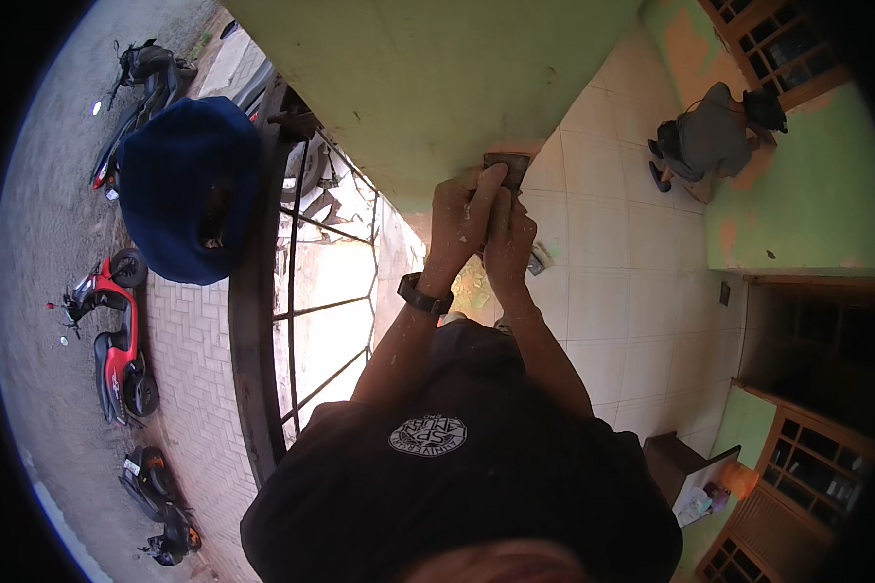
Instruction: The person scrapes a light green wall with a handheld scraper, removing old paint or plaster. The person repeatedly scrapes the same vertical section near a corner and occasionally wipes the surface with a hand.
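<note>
Both my hands are together at the lower edge of a green painted wall (437, 87). My left hand (458, 218) has its fingers on a flat, dark scraper-like blade (509, 169), which lies against the wall where a patch of paint is off. Close beside it, my right hand (509, 233) is closed around the lower part of the same tool, mostly hidden by the fingers. Pale flecks dot both hands and forearms. Below the hands, another flat tool (538, 259) lies on the tiled floor (598, 291).
A dark metal fence (251, 328) runs at the left, with a blue cap (189, 189) at its top. Motorbikes, one of them red (120, 335), stand beyond. At the upper right a person (714, 138) crouches at another green wall. A small table (693, 481) holds items at the lower right.
</note>
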{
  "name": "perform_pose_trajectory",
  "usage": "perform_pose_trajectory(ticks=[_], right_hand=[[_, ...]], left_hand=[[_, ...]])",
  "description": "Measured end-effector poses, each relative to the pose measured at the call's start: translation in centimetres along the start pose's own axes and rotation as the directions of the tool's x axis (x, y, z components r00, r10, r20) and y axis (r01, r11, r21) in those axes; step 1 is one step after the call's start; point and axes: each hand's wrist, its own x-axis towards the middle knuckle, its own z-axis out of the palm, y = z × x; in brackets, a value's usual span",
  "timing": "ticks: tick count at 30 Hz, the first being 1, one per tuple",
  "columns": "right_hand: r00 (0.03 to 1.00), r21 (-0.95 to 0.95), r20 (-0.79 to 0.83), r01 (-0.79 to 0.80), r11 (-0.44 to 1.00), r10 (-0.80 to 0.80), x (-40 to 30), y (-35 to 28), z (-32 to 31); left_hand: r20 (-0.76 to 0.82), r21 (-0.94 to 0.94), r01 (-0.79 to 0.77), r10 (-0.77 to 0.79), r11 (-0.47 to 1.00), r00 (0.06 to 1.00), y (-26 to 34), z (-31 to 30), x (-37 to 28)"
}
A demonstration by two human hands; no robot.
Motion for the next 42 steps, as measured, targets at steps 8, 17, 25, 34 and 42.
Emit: perform_pose_trajectory(ticks=[8,17,25,34,42], right_hand=[[0.989,0.166,0.047,-0.147,0.975,0.141,-0.1,-3.2,-1.4],[0.990,0.143,-0.041,-0.127,0.982,0.134,-0.7,-3.4,-0.9],[0.990,0.145,-0.039,-0.130,0.981,0.137,0.4,-4.1,-1.3],[0.978,0.171,-0.038,-0.194,0.966,0.203,0.4,-4.4,-1.1],[0.958,0.279,-0.025,-0.268,0.922,0.286,-0.1,-4.7,-1.1]], left_hand=[[-0.038,-0.004,0.017,-0.017,1.000,0.999,-1.0,0.2,-0.3],[-0.064,0.014,-0.044,0.045,0.999,0.997,-1.3,0.1,-0.8],[-0.053,-0.025,-0.026,0.025,0.999,0.998,0.1,0.4,0.0],[-0.061,0.018,-0.043,0.044,0.999,0.997,-0.5,0.2,0.1],[-0.068,0.012,-0.011,0.011,1.000,0.998,0.2,0.2,-0.5]])
